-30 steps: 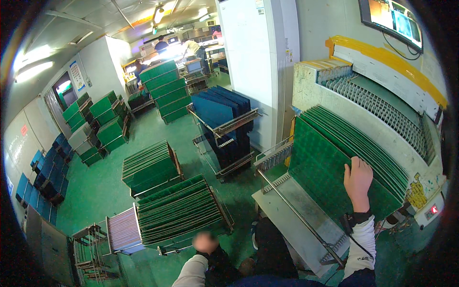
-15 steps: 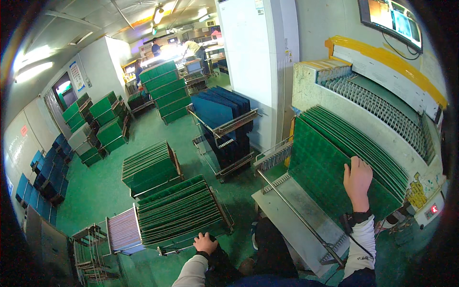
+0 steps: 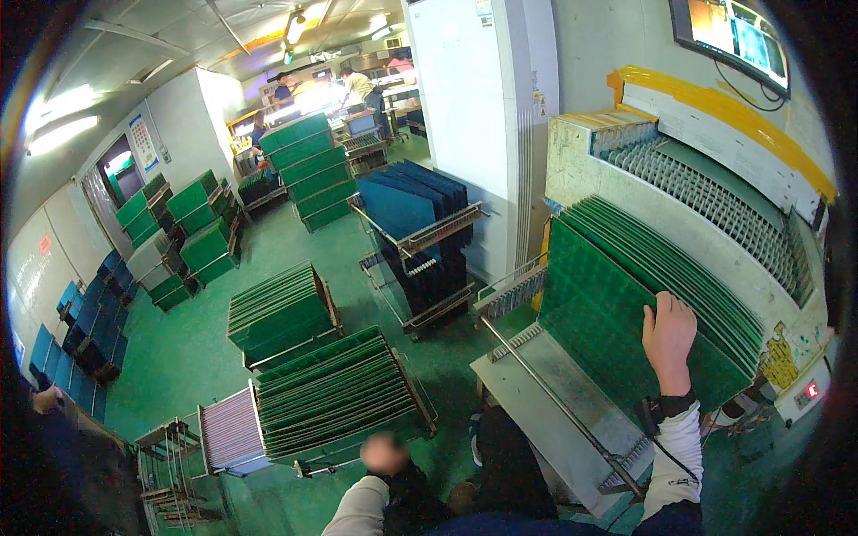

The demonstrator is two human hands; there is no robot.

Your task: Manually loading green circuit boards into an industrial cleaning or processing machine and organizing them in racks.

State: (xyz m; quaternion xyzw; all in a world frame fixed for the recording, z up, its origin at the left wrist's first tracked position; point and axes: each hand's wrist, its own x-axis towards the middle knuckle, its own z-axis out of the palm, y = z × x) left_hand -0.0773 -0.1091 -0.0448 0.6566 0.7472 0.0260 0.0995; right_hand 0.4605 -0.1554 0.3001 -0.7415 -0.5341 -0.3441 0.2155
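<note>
At the right, my right hand [image 3: 670,338] has its fingers bent over the top edge of the front green board [image 3: 594,313], thumb on its near face. Behind that board a row of similar thin green boards [image 3: 666,268] stands on edge, leaning against the slotted machine [image 3: 697,192]. My left hand [image 3: 384,454] is smeared, so its fingers cannot be read. It rests low by my dark-clothed knee, close to a floor rack of green boards [image 3: 335,397].
A metal stand with a bar [image 3: 563,406] lies before me. Further out are a cart of blue boards [image 3: 416,201], stacked green boards [image 3: 308,170] and a rack of pale panels [image 3: 231,429]. Another person's hand [image 3: 46,399] shows at the left rim; people work at the back.
Another person's hand and dark sleeve have come in at the left rim. My left hand has become smeared at nearly the same place. My right hand has not visibly moved.
</note>
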